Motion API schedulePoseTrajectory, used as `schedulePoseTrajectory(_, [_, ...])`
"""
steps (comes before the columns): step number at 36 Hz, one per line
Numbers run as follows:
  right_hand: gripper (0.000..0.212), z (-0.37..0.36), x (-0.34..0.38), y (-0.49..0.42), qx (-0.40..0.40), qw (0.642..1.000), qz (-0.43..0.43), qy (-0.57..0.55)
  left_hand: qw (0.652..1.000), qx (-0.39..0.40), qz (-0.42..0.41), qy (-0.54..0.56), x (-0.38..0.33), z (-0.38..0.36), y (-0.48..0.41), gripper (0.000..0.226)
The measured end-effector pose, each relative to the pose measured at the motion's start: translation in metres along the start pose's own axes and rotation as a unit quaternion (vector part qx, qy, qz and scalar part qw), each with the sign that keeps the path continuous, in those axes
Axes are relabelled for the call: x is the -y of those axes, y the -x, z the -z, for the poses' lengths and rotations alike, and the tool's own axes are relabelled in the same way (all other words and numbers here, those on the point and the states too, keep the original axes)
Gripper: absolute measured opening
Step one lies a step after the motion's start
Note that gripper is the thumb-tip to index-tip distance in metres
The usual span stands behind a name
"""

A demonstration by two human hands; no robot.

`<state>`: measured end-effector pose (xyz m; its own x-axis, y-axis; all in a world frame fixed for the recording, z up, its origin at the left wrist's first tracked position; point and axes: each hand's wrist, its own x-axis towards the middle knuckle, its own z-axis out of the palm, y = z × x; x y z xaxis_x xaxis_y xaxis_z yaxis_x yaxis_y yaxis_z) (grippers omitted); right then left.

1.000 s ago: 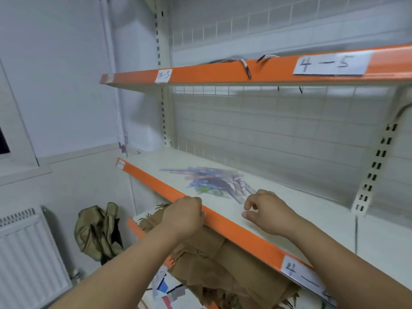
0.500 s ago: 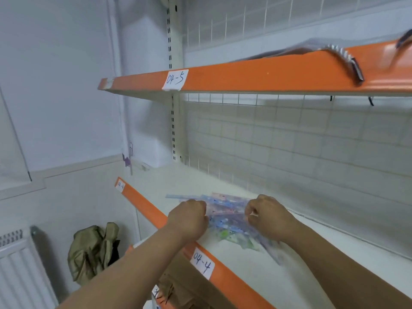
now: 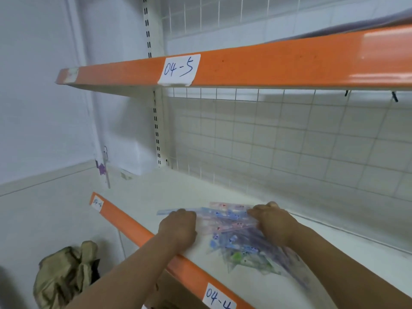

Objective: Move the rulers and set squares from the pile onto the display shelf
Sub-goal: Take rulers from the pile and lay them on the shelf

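**Rulers and set squares (image 3: 234,233): loose pile on shelf 04-4, both hands on it**

- Translucent plastic, blue, pink and purple, a green patch at the near end. Heaped flat and overlapping, fanned out toward the near right. One long blue ruler sticking out left past the rest.
- Lying on the white display shelf with the orange front lip (image 3: 138,228), toward its front, apart from the back panel.
- Left hand (image 3: 178,228): knuckles up, wrist over the orange lip, fingers curled down onto the left side of the pile at the long ruler. Fingertips hidden, so cannot tell whether gripping or only pressing.
- Right hand (image 3: 273,224): fingers curled round the far right edge of the pile, holding it.
- White paper label "04-4" (image 3: 219,297) on the lip near the bottom edge; smaller one (image 3: 97,203) at the lip's left end.
- White wire grid back panel (image 3: 289,134) behind; slotted white upright (image 3: 156,121) at its left.
- Upper orange-edged shelf (image 3: 289,65) overhead, handwritten label "04-5" (image 3: 179,69).
- Below left: crumpled olive-green cloth bag (image 3: 64,273). Brown cardboard (image 3: 169,293) under the lip.
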<state>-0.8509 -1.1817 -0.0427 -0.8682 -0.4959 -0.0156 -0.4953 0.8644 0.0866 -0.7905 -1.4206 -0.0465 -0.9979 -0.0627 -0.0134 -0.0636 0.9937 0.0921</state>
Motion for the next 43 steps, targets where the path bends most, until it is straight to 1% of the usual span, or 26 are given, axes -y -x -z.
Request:
schedulePoseTrajectory(3, [0.044, -0.001, 0.001, -0.001, 0.021, 1.0, -0.017, -0.013, 1.0, 0.004, -0.019, 0.002, 0.003, -0.001, -0.008, 0.039])
schedulePoseTrajectory(7, [0.049, -0.002, 0.002, -0.002, 0.039, 0.999, -0.019, -0.013, 0.999, 0.014, -0.038, -0.001, 0.006, -0.004, -0.016, 0.035])
schedulePoseTrajectory(11, [0.049, -0.002, 0.003, -0.002, 0.032, 0.998, -0.023, -0.057, 0.999, 0.017, -0.05, -0.002, 0.009, -0.006, -0.022, 0.032])
schedulePoseTrajectory(13, [0.045, -0.003, 0.004, -0.001, 0.035, 0.995, -0.027, -0.085, 0.998, 0.016, -0.057, 0.001, 0.009, -0.007, -0.024, 0.033])
schedulePoseTrajectory(16, [0.031, -0.007, 0.004, -0.003, 0.019, 0.992, -0.028, -0.125, 0.998, 0.015, -0.067, 0.004, 0.01, -0.007, -0.027, 0.036])
schedulePoseTrajectory(18, [0.024, -0.005, 0.008, -0.002, 0.028, 0.987, -0.037, -0.152, 0.997, 0.014, -0.077, 0.006, 0.009, -0.006, -0.029, 0.038])
schedulePoseTrajectory(19, [0.025, -0.004, 0.009, -0.001, 0.039, 0.987, -0.037, -0.151, 0.996, 0.015, -0.082, 0.008, 0.008, -0.006, -0.03, 0.04])
schedulePoseTrajectory(21, [0.037, -0.002, 0.01, -0.001, 0.063, 0.988, -0.044, -0.135, 0.995, 0.025, -0.09, 0.017, 0.008, -0.006, -0.031, 0.042])
schedulePoseTrajectory(23, [0.042, -0.001, 0.01, -0.001, 0.066, 0.986, -0.058, -0.138, 0.995, 0.035, -0.093, 0.03, 0.006, -0.006, -0.033, 0.044])
schedulePoseTrajectory(26, [0.031, -0.001, 0.009, 0.0, 0.055, 0.985, -0.06, -0.152, 0.993, 0.05, -0.092, 0.047, 0.005, -0.007, -0.035, 0.047])
schedulePoseTrajectory(29, [0.024, -0.002, 0.01, 0.002, 0.033, 0.985, -0.055, -0.159, 0.993, 0.053, -0.102, 0.032, 0.004, -0.006, -0.035, 0.045])
schedulePoseTrajectory(32, [0.025, 0.0, 0.011, 0.004, -0.01, 0.987, -0.052, -0.15, 0.994, 0.036, -0.105, 0.013, 0.006, -0.005, -0.034, 0.044])
schedulePoseTrajectory(34, [0.027, 0.002, 0.011, 0.006, -0.038, 0.989, -0.048, -0.131, 0.994, 0.014, -0.107, 0.012, 0.007, -0.004, -0.034, 0.039])
schedulePoseTrajectory(36, [0.019, 0.004, 0.011, 0.008, -0.068, 0.99, -0.037, -0.117, 0.994, -0.011, -0.109, 0.014, 0.007, -0.002, -0.034, 0.032])
schedulePoseTrajectory(38, [0.018, 0.004, 0.009, 0.009, -0.093, 0.99, -0.027, -0.098, 0.994, -0.029, -0.107, 0.015, 0.007, 0.002, -0.033, 0.028])
schedulePoseTrajectory(40, [0.019, 0.005, 0.009, 0.009, -0.102, 0.991, -0.025, -0.08, 0.993, -0.034, -0.111, 0.017, 0.007, 0.004, -0.033, 0.028])
schedulePoseTrajectory(43, [0.019, 0.005, 0.011, 0.009, -0.097, 0.989, -0.036, -0.102, 0.992, -0.026, -0.121, 0.03, 0.006, 0.004, -0.031, 0.035])
